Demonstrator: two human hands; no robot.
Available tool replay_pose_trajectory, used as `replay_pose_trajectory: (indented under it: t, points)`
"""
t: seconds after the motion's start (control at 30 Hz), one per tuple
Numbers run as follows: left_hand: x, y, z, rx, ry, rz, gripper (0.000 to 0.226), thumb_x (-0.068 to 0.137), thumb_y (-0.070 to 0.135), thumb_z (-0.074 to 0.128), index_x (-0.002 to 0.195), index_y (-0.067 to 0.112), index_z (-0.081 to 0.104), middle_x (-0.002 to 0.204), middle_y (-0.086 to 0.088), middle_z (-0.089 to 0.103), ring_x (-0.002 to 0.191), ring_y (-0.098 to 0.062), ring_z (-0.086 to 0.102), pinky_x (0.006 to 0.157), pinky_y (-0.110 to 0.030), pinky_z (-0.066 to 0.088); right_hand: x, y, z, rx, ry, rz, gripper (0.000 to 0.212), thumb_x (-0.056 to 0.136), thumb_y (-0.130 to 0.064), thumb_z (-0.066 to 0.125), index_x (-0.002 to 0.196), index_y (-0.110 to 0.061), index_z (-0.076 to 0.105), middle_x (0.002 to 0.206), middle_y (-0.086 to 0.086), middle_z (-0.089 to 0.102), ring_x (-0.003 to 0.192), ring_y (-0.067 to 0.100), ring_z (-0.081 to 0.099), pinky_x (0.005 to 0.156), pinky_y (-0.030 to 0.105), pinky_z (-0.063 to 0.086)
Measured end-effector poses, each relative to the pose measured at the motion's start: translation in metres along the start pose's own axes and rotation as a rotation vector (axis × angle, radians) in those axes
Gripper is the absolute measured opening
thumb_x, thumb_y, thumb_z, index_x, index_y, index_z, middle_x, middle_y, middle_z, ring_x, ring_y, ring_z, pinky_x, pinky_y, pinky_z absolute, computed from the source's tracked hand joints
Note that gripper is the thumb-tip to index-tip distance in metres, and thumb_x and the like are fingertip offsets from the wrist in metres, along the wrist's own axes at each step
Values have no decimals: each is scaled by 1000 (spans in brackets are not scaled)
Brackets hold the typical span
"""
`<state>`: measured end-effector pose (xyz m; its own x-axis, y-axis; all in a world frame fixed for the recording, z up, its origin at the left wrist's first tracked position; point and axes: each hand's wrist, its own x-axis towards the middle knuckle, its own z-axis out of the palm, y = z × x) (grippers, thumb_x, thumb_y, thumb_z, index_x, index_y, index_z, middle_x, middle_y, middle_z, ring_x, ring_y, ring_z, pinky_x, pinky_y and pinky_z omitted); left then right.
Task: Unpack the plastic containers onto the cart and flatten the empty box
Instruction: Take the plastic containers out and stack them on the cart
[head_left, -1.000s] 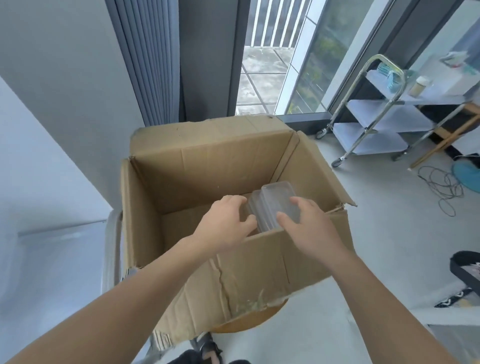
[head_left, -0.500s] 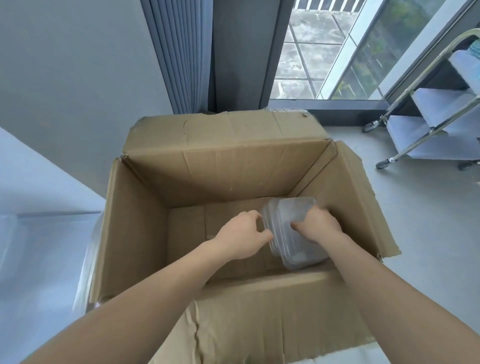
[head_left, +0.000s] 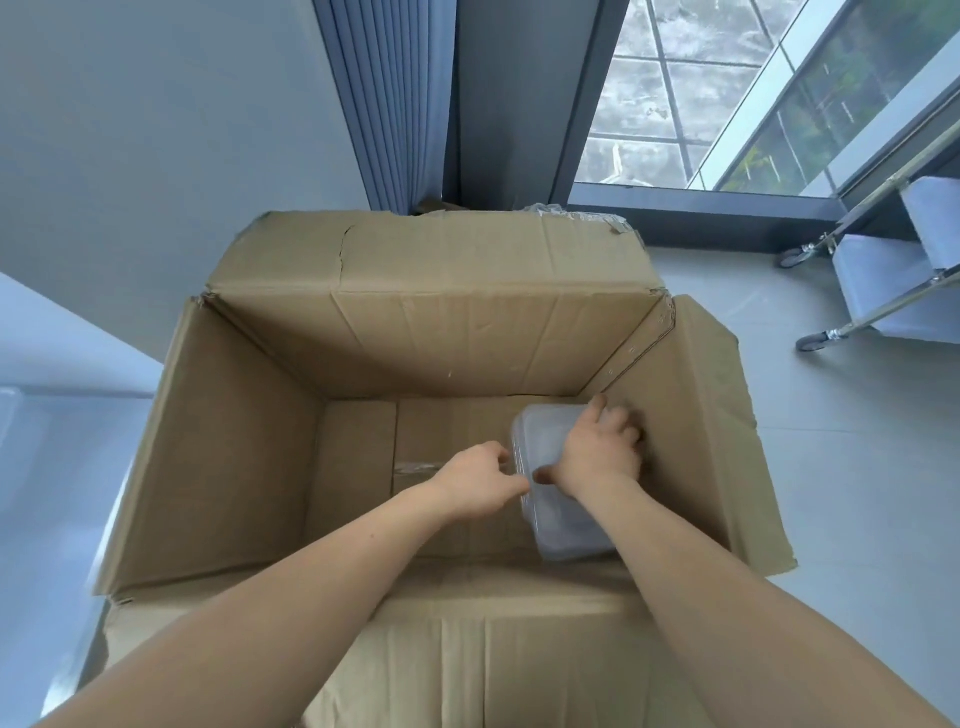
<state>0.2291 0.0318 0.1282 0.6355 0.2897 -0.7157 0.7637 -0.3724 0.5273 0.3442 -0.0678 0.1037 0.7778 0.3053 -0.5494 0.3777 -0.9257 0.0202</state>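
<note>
Deep inside the open box (head_left: 291, 457), at its right end, sits a stack of clear containers (head_left: 558, 525). From the head view, the right hand (head_left: 597, 452) lies over the stack's top, fingers curled round its far edge, its grip closed on it. The left hand (head_left: 480, 480) pinches the stack's left rim. A cart (head_left: 883, 291) stands on the floor at far right.

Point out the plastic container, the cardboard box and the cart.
plastic container (head_left: 563, 535): head view, clear near end.
cardboard box (head_left: 441, 270): head view, far flap.
cart (head_left: 878, 296): head view, lower shelf.
</note>
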Motion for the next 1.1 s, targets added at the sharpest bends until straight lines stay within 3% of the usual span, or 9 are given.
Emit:
replay_pose_trajectory:
  t: [0.33, 0.5, 0.57, 0.67, 0.73, 0.8, 0.87, 0.97, 1.1]
  points:
    - [4, -10, -2, -55, 24, -40, 63, 93, 36, 58, 145, 3, 44, 137, -9, 57, 126, -22, 53, 96, -24, 40, -2, 14, -18, 22, -5, -47, 133, 62, -56, 88, 156, -12, 4, 141, 17, 46, 127, 32, 47, 94, 37, 45]
    - [0, -12, -1, -249, -3, -56, 43, 92, 44, 57, 111, 6, 59, 89, -3, 55, 73, -19, 50, 67, -31, 39, -8, 22, -29, 392, -92, -76, 138, 56, -58, 91, 157, -16, 6, 147, 11, 45, 130, 30, 50, 95, 39, 45]
    - [-4, -14, -4, -441, -34, -47, 43, 93, 44, 55, 109, 5, 57, 84, -4, 57, 65, -19, 51, 57, -30, 39, -13, 19, -34, 616, -104, -148, 137, 58, -57, 90, 159, -20, 6, 151, 4, 42, 134, 26, 46, 100, 38, 44]
    - [-12, -18, -11, -720, 6, 30, 31, 97, 31, 54, 114, 6, 64, 102, -6, 74, 86, -24, 72, 76, -36, 58, -18, 10, -40, 811, -95, -252, 117, 74, -55, 81, 160, -24, 7, 136, -8, 44, 132, 17, 45, 105, 35, 40]
    - [-16, -24, -20, -768, 120, 46, 27, 96, 28, 54, 110, 9, 68, 104, -6, 75, 94, -23, 73, 90, -41, 58, -13, 4, -38, 897, -116, -265, 96, 87, -61, 64, 160, -27, 11, 132, -11, 50, 132, 17, 47, 111, 40, 38]
    - [-23, -33, -30, -751, 242, 8, 23, 94, 30, 53, 99, 13, 68, 97, -4, 74, 86, -20, 71, 83, -38, 57, -1, 4, -32, 816, -77, -251, 78, 95, -58, 52, 158, -23, 22, 132, -6, 56, 131, 21, 49, 110, 41, 38]
    - [-27, -42, -39, -740, 331, -23, 22, 94, 32, 52, 94, 15, 65, 95, -4, 74, 80, -18, 69, 77, -36, 56, 15, 9, -21, 498, -21, -242, 72, 96, -49, 56, 154, -15, 32, 146, 8, 49, 135, 27, 45, 109, 40, 39]
    - [-34, -52, -47, -767, 371, -25, 23, 95, 37, 56, 93, 16, 64, 95, -7, 76, 65, -12, 67, 65, -27, 51, 31, 18, -8, 10, -87, -286, 74, 88, -40, 70, 149, -12, 40, 148, 13, 42, 136, 33, 40, 107, 39, 40]
    - [-36, -55, -45, -774, 359, -27, 22, 96, 37, 59, 89, 16, 66, 87, -3, 74, 63, -9, 66, 65, -24, 51, 39, 24, -4, -185, -184, -285, 93, 80, -37, 81, 152, -10, 29, 150, 13, 38, 137, 33, 38, 106, 37, 39]
